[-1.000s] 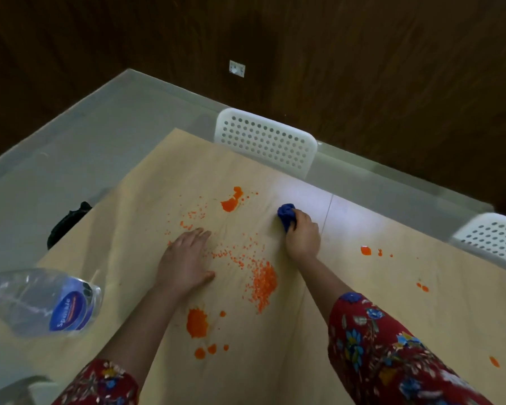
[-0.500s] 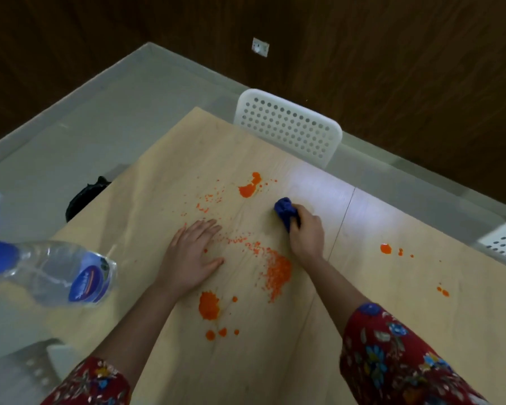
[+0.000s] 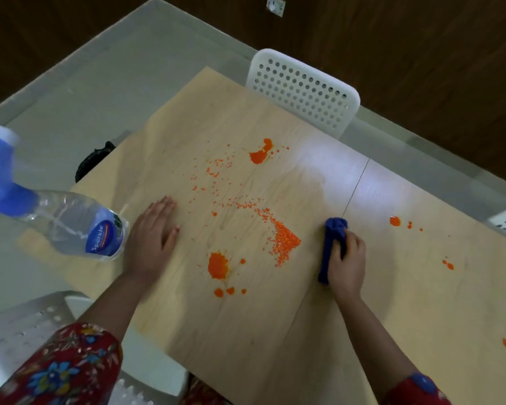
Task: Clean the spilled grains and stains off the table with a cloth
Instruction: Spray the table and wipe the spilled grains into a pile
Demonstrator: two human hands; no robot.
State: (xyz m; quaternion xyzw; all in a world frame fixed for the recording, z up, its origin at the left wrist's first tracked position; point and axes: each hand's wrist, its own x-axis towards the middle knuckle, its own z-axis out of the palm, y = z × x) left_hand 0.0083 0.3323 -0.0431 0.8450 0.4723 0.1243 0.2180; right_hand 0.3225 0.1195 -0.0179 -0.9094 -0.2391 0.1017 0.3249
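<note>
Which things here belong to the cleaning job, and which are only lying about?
For the job: blue cloth, held by the right hand; grain pile; orange stains; table.
Lying about: spray bottle, untouched; white chair; black object beyond the table's edge.

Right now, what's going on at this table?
A person is cleaning up a spill. The right hand grips a blue cloth pressed on the table, just right of a pile of orange grains. The left hand rests flat on the wood, holding nothing. Orange stains dot the table on both sides of the cloth, not yet wiped. A spray bottle shows at the left.
</note>
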